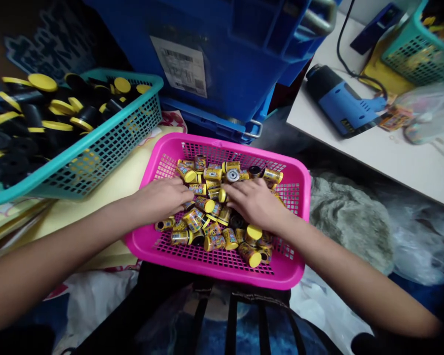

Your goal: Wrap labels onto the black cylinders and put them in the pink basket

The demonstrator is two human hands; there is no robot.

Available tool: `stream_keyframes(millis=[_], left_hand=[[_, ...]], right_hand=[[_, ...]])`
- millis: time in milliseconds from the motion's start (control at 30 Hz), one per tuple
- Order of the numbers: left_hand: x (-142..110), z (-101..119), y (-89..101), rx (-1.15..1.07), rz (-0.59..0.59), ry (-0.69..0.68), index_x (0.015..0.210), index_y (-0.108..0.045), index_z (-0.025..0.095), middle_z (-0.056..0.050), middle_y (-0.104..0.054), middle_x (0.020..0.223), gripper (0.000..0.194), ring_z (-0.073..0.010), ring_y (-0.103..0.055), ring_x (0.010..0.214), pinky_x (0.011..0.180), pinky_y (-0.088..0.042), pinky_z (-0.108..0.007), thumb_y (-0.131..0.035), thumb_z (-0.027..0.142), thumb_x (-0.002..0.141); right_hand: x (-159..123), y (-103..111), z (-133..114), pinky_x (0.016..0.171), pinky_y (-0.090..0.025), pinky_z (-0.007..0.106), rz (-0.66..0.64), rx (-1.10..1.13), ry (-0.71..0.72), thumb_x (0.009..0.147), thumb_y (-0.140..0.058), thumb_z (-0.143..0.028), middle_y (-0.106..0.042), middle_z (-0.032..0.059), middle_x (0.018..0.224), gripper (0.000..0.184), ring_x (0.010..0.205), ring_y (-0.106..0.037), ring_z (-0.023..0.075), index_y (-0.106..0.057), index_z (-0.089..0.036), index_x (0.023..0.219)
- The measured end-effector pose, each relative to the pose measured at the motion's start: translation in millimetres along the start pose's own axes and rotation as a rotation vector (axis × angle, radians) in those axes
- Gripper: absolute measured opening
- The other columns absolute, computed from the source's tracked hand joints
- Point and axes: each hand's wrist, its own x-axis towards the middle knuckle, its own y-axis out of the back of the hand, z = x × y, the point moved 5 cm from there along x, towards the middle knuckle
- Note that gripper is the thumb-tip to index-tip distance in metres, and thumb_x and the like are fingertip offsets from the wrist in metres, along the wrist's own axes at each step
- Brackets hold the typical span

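A pink plastic basket [214, 276] sits before me, holding many small cylindrical bottles [214, 242] with yellow caps and colourful printed wrappers. Inside it, on the left, my left hand [166, 197] has its fingers bent and close together, the tips down among the bottles. What those fingers hold, if anything, is hidden. My right hand [255, 202] lies palm down over the right half of the pile, fingers stretched out and slightly apart. Its fingertips are beside a yellow-capped bottle [222, 195]. Just behind that hand, a bottle with a grey round end [233, 175] faces up.
A teal basket [107, 148] of black bottles with yellow caps stands at the left. Blue crates [222, 64] rise behind the pink basket. On the white table [399, 153] at the right lie a blue heat gun [344, 101] and another teal basket [418, 54]. Plastic bags [422, 236] lie below.
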Motion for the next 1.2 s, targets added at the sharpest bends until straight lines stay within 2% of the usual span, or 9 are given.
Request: stream_keyframes(millis=[133, 300, 433, 500, 633, 833, 967, 1067, 1200], left_hand=[[-8, 2, -1.2, 0.093, 0.025, -0.013, 0.121, -0.058, 0.022, -0.008, -0.065, 0.101, 0.034, -0.0219, -0.057, 0.096, 0.087, -0.043, -0.033, -0.048, 0.029, 0.089], [-11, 7, 13.7, 0.187, 0.097, 0.021, 0.109, -0.062, 0.017, -0.010, -0.067, 0.097, 0.029, -0.0257, -0.058, 0.094, 0.085, -0.044, -0.038, -0.051, 0.037, 0.090], [-20, 30, 21.5, 0.246, 0.170, 0.039, 0.102, -0.061, 0.017, -0.013, -0.066, 0.101, 0.022, -0.0300, -0.058, 0.100, 0.088, -0.044, -0.044, -0.048, 0.030, 0.090], [-25, 40, 9.2, 0.194, 0.034, 0.124, 0.097, -0.060, 0.017, -0.012, -0.068, 0.089, 0.020, -0.0278, -0.064, 0.086, 0.077, -0.048, -0.041, -0.044, 0.026, 0.090], [-25, 52, -20.1, 0.066, -0.192, 0.319, 0.110, -0.052, 0.013, -0.012, -0.070, 0.081, 0.029, -0.0278, -0.067, 0.072, 0.058, -0.049, -0.035, -0.047, 0.027, 0.086], [-9, 49, -27.0, -0.009, -0.257, 0.506, 0.117, -0.051, 0.008, -0.019, -0.070, 0.096, 0.038, -0.0308, -0.068, 0.090, 0.073, -0.053, -0.037, -0.051, 0.028, 0.086], [-21, 43, -23.5, -0.121, -0.207, 0.393, 0.123, -0.054, 0.015, -0.015, -0.064, 0.120, 0.042, -0.0289, -0.060, 0.112, 0.094, -0.047, -0.039, -0.055, 0.032, 0.084], [-36, 38, -28.2, -0.082, -0.270, 0.447, 0.119, -0.060, 0.013, -0.017, -0.068, 0.113, 0.039, -0.0313, -0.064, 0.104, 0.090, -0.048, -0.045, -0.044, 0.035, 0.091], [-38, 42, -33.5, -0.125, -0.325, 0.464, 0.104, -0.068, 0.016, -0.013, -0.072, 0.099, 0.033, -0.0290, -0.068, 0.093, 0.082, -0.051, -0.041, -0.044, 0.034, 0.091]], right_hand=[[-7, 26, 20, 0.079, -0.039, 0.034, 0.267, 0.156, -0.165, 0.101, -0.031, -0.037, -0.065, 0.0107, 0.098, 0.045, 0.087, -0.057, 0.0187, -0.058, -0.013, 0.127], [-15, 46, 18, 0.081, -0.037, 0.040, 0.394, -0.101, -0.260, 0.096, -0.045, -0.035, -0.067, 0.0077, 0.100, 0.030, 0.094, -0.053, 0.0243, -0.071, -0.023, 0.104], [-8, 19, -25, 0.080, -0.038, 0.037, 0.058, -0.141, 0.054, 0.094, -0.047, -0.024, -0.066, 0.0071, 0.105, 0.024, 0.095, -0.051, 0.0226, -0.068, -0.018, 0.104], [-4, 1, -42, 0.081, -0.038, 0.038, -0.116, -0.184, 0.107, 0.090, -0.049, -0.020, -0.064, 0.0110, 0.107, 0.026, 0.100, -0.049, 0.0253, -0.065, -0.013, 0.110], [6, -18, -52, 0.078, -0.038, 0.039, -0.226, -0.292, 0.103, 0.089, -0.046, -0.015, -0.064, 0.0144, 0.097, 0.035, 0.094, -0.051, 0.0265, -0.056, -0.009, 0.122], [0, 0, -36, 0.080, -0.043, 0.040, -0.129, -0.106, 0.078, 0.087, -0.055, -0.029, -0.059, 0.0098, 0.094, 0.020, 0.089, -0.052, 0.0258, -0.061, -0.013, 0.097], [-30, 21, -21, 0.081, -0.048, 0.033, -0.063, 0.129, 0.013, 0.094, -0.047, -0.031, -0.057, 0.0127, 0.109, 0.037, 0.093, -0.054, 0.0212, -0.056, -0.010, 0.123], [-52, 33, -8, 0.077, -0.050, 0.030, -0.090, 0.208, 0.004, 0.099, -0.035, -0.027, -0.053, 0.0134, 0.116, 0.048, 0.090, -0.056, 0.0166, -0.035, -0.018, 0.146], [-46, 51, -6, 0.083, -0.048, 0.041, -0.002, 0.019, -0.002, 0.097, -0.039, -0.031, -0.057, 0.0120, 0.111, 0.037, 0.097, -0.052, 0.0242, -0.059, -0.023, 0.128]])
